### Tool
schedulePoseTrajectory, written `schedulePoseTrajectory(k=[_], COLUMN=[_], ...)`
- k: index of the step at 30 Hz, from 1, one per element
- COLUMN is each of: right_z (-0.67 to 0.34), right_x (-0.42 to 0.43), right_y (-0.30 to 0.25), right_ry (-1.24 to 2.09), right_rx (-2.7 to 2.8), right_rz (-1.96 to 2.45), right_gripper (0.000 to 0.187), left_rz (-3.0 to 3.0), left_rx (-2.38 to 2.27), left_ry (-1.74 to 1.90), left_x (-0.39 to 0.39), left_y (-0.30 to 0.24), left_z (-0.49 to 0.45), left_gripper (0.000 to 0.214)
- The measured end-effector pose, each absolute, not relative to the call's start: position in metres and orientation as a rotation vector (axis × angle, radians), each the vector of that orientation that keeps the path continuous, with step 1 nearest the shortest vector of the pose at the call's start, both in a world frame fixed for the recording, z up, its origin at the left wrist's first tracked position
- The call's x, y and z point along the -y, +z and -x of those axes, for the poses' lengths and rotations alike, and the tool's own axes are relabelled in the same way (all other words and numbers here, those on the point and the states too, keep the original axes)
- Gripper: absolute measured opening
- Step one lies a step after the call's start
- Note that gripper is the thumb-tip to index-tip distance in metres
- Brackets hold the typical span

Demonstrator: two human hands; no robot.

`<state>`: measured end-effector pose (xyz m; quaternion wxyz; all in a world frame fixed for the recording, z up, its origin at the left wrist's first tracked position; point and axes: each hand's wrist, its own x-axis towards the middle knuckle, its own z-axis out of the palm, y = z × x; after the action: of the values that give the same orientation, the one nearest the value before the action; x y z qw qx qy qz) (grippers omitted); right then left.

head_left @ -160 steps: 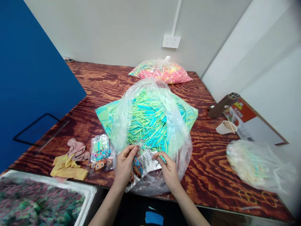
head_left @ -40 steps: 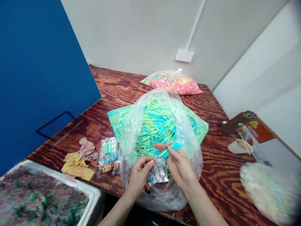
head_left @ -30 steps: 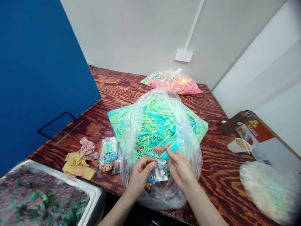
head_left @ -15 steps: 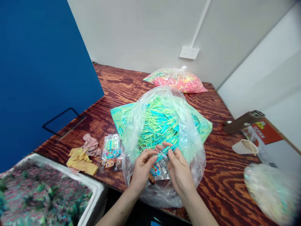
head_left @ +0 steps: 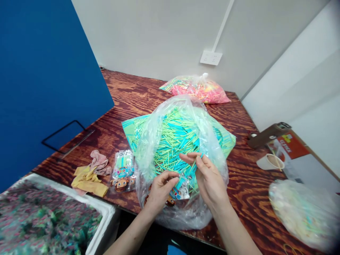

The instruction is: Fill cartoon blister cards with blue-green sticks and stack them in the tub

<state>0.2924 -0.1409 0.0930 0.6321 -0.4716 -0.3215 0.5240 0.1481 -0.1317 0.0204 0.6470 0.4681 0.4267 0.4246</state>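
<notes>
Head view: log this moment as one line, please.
left hand: holds printed pouch | right hand: pinches turquoise sticks | both over clear bag of sticks | filled pouch beside bag, on table

The big bag of sticks (head_left: pixel 180 134) stands up around my left hand (head_left: pixel 159 189) and right hand (head_left: pixel 209 180) and fills the middle of the table (head_left: pixel 247 191). Bare wood lies open to its right, as far as the paper cup (head_left: pixel 269 162), brown tube (head_left: pixel 268 134) and box (head_left: pixel 297 152), and behind it up to the pink bag (head_left: pixel 196 88). On my left a filled packet (head_left: pixel 122 170) lies just beside the bag with crumpled cloths (head_left: pixel 89 177) next to it, the white tray (head_left: pixel 106 212) and blue panel (head_left: pixel 47 71) close that side, and another clear bag (head_left: pixel 300 209) blocks the near right corner.
</notes>
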Motion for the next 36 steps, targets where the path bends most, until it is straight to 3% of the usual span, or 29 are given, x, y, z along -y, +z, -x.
schedulePoseTrajectory(k=[10,19,24,36], right_z=[-0.294,-0.291,-0.287,-0.3], right_x=[0.138,0.157,0.165,0.166], right_y=[0.092,0.082,0.075,0.083], right_ry=[1.2,1.128,0.914,0.779], right_rx=[0.909,1.026,1.167,1.524], right_rz=[1.111,1.256,1.308,1.426], right_gripper=[0.015,0.032,0.024,0.013], left_rz=[-0.952,-0.866,-0.786,-0.805], left_rx=[-0.883,-0.881,-0.881,-0.814], left_ry=[0.948,0.961,1.021,0.999], left_x=[0.131,0.13,0.133,0.135], left_y=[0.018,0.025,0.028,0.032], left_z=[-0.144,-0.146,-0.147,-0.147], left_gripper=[0.018,0.025,0.024,0.025])
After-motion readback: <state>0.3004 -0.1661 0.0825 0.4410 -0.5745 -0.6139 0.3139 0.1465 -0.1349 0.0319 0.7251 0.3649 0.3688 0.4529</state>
